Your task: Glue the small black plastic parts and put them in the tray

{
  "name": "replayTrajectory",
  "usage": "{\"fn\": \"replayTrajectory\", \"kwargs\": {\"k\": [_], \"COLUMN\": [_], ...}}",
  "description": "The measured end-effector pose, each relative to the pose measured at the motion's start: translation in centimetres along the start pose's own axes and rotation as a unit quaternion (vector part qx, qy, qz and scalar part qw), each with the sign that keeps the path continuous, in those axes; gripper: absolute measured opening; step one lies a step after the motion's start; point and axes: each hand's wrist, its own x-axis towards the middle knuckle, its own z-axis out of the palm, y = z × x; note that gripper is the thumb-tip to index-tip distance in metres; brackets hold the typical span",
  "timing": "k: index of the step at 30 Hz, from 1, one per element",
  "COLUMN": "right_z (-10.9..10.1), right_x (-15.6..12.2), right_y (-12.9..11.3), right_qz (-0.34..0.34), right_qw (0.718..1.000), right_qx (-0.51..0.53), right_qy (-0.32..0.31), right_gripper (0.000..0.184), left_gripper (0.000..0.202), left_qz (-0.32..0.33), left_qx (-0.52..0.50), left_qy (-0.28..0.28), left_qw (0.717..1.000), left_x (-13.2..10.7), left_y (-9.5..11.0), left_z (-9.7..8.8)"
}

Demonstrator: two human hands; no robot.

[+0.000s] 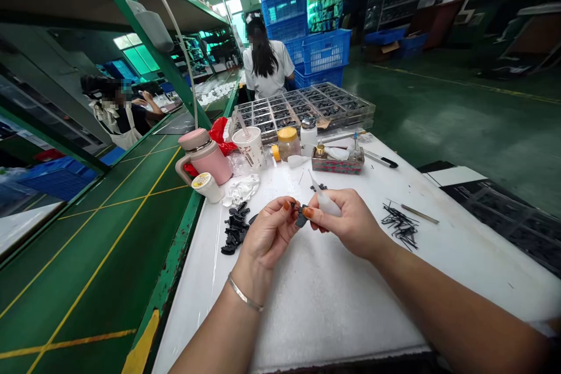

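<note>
My left hand [267, 234] pinches a small black plastic part [301, 217] between thumb and fingers above the white table [333, 292]. My right hand [348, 222] touches the same part with thumb and forefinger while its palm grips a small white squeeze bottle [325, 200], nozzle pointing up and left. A pile of similar black parts [234, 229] lies just left of my left hand. A scatter of thin black pins [401, 227] lies to the right of my right hand.
At the table's back stand a pink mug [205, 156], a paper cup [249, 148], jars [289, 141], a small box of tools [338, 160] and compartment trays [307, 106]. A green conveyor [87, 234] runs on the left. Two other people work further off. Blue crates [302, 23] are stacked behind.
</note>
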Motion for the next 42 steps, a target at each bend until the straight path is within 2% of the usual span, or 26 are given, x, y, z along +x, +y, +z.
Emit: {"fn": "replayTrajectory", "kwargs": {"k": [16, 25, 31, 42], "right_z": [0.15, 0.20, 0.15, 0.24], "right_x": [0.00, 0.06, -0.07, 0.08], "right_y": [0.01, -0.18, -0.17, -0.46], "right_qz": [0.020, 0.016, 0.037, 0.040], "right_qw": [0.999, 0.999, 0.998, 0.996], "right_qx": [0.026, 0.030, 0.048, 0.074], "right_qy": [-0.018, -0.020, -0.019, -0.024], "right_gripper": [0.025, 0.023, 0.023, 0.025], "left_gripper": [0.017, 0.021, 0.019, 0.020], "left_qz": [0.021, 0.016, 0.022, 0.014], "left_qx": [0.006, 0.010, 0.011, 0.000], "left_qy": [0.010, 0.022, 0.035, 0.033], "left_qw": [1.000, 1.000, 0.999, 0.999], "left_x": [-0.18, -0.21, -0.24, -0.40], "left_y": [-0.31, -0.26, -0.10, 0.01], "left_z": [-0.54, -0.35, -0.13, 0.26]}}
